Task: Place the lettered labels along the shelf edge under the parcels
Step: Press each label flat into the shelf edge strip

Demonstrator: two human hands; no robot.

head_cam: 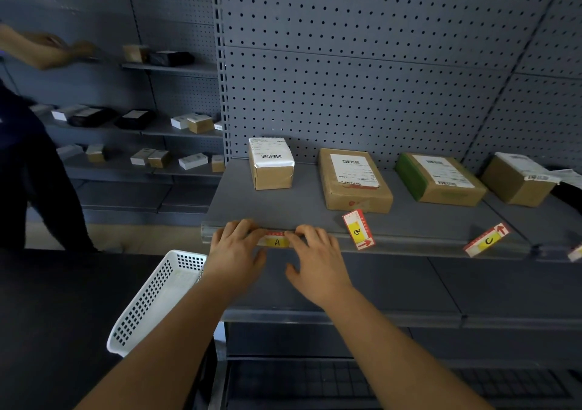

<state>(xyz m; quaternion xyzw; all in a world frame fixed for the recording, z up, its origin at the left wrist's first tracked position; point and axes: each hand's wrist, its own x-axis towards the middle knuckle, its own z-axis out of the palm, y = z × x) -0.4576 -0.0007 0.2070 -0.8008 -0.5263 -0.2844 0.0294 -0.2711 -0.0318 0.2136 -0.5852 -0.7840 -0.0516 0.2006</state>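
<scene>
A red, white and yellow label marked A (276,241) sits in the front edge strip of the grey shelf (239,208), under the leftmost parcel (271,164). My left hand (234,249) presses its left end and my right hand (315,258) presses its right end, fingers laid over the shelf lip. A second lettered label (359,229) lies loose on the shelf in front of the second parcel (354,179). Label C (487,240) lies tilted near the edge by the green-sided parcel (439,178). A fourth parcel (518,178) stands at the right.
A white perforated basket (151,299) hangs tilted at my left forearm. Another label's corner (576,252) shows at the right frame edge. Another person (34,164) stands at far left, reaching toward shelves that hold several small boxes. A lower shelf (409,293) juts out below.
</scene>
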